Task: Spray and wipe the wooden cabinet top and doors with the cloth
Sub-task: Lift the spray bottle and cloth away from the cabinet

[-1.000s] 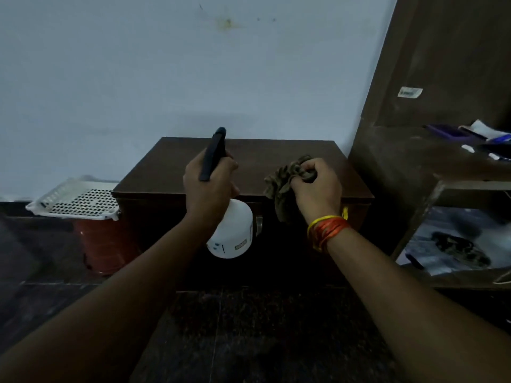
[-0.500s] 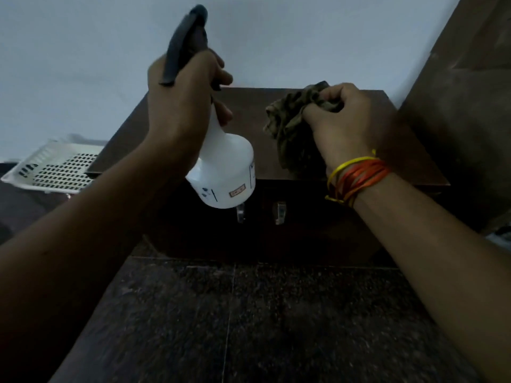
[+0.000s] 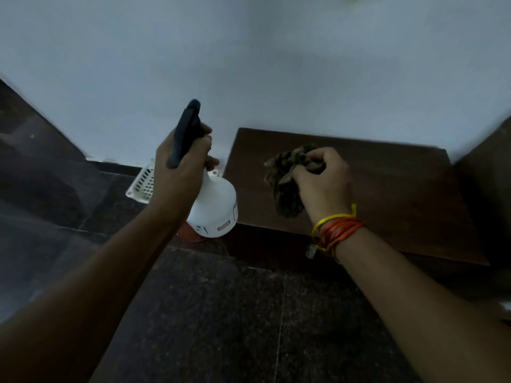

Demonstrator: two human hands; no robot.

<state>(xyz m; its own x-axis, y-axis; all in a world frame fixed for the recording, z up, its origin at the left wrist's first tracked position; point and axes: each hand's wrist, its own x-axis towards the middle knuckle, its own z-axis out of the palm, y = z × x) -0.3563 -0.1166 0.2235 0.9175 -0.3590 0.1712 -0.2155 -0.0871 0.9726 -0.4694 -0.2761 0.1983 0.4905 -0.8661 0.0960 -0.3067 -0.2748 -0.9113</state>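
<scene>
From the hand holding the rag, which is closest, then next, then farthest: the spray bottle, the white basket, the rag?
1. Crumpled brown cloth rag: gripped in the right hand.
2. White plastic spray bottle: to its left, held by the left hand.
3. White slotted plastic basket: farther left, behind the bottle.

Dim bluish indoor light, deep shadow over the floor, soft motion blur, wide-angle bending at edges

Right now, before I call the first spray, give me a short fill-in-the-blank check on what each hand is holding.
1. The left hand grips the white plastic spray bottle by its ____ trigger head.
2. The right hand holds a crumpled ____ above the dark wooden cabinet top.
3. Orange and yellow thread bands circle the ____ wrist.

Missing words: black; cloth; right
</scene>
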